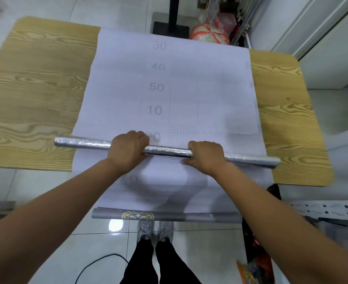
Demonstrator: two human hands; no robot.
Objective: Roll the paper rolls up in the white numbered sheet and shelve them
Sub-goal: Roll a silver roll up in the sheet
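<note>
A white numbered sheet (181, 91) lies spread over the wooden table (35, 95), with 30, 40, 50 and 10 printed down its middle. Its near end hangs off the table's front edge. A long silver paper roll (82, 142) lies crosswise on the sheet near that edge, sticking out past both sides of the sheet. My left hand (128, 150) grips the roll left of its middle. My right hand (207, 156) grips it right of the middle. A grey roll with a gold pattern (165, 216) hangs at the sheet's lower end.
A black stand base (171, 26) and a red and white bag (210, 31) sit on the floor beyond the table. A black cable (99, 263) runs over the tiles by my feet. Papers and coloured packets (255, 267) lie at the lower right.
</note>
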